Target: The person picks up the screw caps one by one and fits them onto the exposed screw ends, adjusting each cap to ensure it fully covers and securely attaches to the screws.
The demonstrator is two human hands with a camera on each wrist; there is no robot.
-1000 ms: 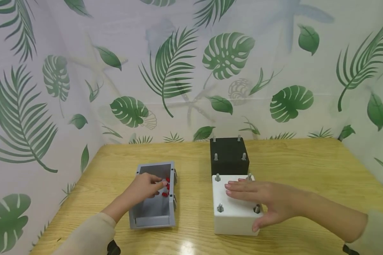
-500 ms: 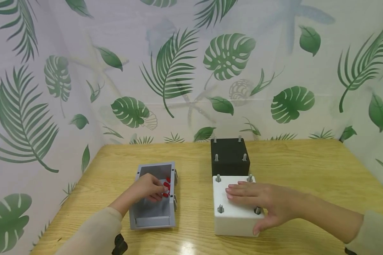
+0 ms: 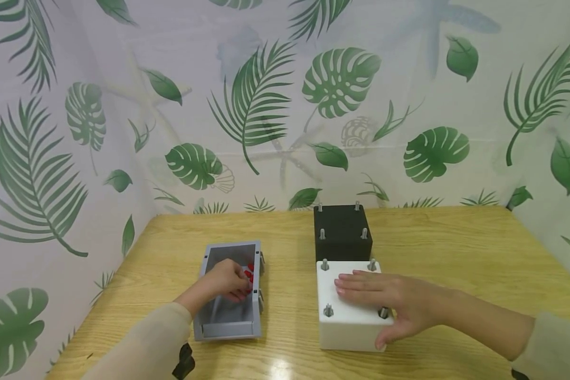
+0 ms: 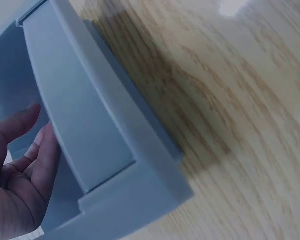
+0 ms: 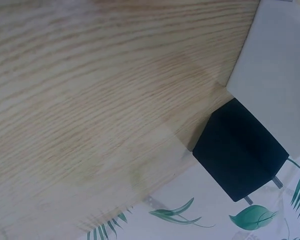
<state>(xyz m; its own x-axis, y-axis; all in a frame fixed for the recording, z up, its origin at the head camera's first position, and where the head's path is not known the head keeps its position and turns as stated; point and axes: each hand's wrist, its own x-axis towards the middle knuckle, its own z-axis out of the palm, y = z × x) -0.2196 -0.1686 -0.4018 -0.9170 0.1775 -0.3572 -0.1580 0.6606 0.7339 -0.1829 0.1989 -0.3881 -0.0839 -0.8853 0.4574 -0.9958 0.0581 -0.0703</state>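
My left hand point(image 3: 223, 278) reaches down into a grey plastic bin point(image 3: 231, 332), fingers bent over several small red pieces point(image 3: 249, 274) by its right wall. In the left wrist view, thumb and fingers of that hand point(image 4: 21, 180) stand apart behind the bin's front wall point(image 4: 80, 95), and no piece shows between them. A white block point(image 3: 344, 333) with metal posts at its top corners sits right of the bin. My right hand point(image 3: 401, 303) rests flat on its top, fingers straight, thumb down along the front right corner. The right wrist view barely catches this hand.
Directly behind the white block stands a black block point(image 3: 342, 224) with similar metal posts. Both are on a wooden table point(image 3: 456, 248). A leaf-patterned cloth point(image 3: 266, 116) hangs along the table's back and sides.
My left hand has shifted slightly right inside the bin, its fingers now bent over the red pieces and covering some of them. The right hand has stayed on the white block.
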